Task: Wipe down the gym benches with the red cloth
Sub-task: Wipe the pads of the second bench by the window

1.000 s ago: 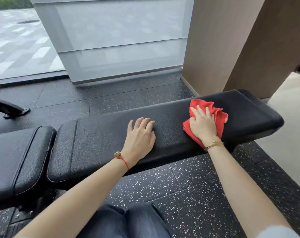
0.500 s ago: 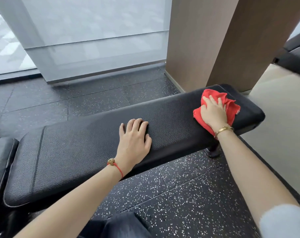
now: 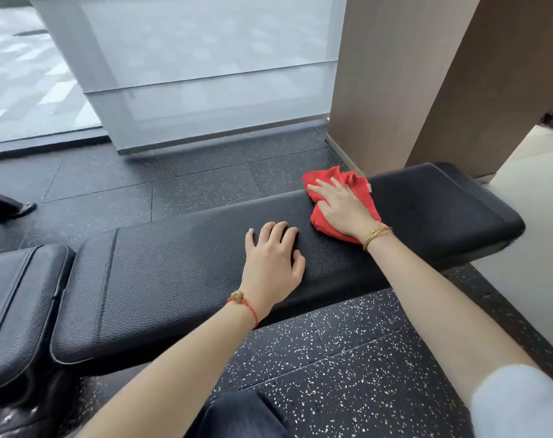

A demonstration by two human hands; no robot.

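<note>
The red cloth (image 3: 360, 197) lies bunched on the bench (image 3: 189, 263), toward its far edge and nearer the wooden pillar (image 3: 395, 74); the right hand (image 3: 341, 207) presses it flat with fingers spread and straight; the left hand (image 3: 273, 263) rests on the bench beside it, fingers relaxed, holding nothing; the cloth looks soft, light and limp, likely to crumple; a broad palm over its middle should steer it best.

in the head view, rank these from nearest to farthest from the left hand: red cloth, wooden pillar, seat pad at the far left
Measured from the left hand, flat on the long bench pad:
1. red cloth, just to its right, under the right hand
2. seat pad, off to the left
3. wooden pillar, beyond the bench, upper right
</note>
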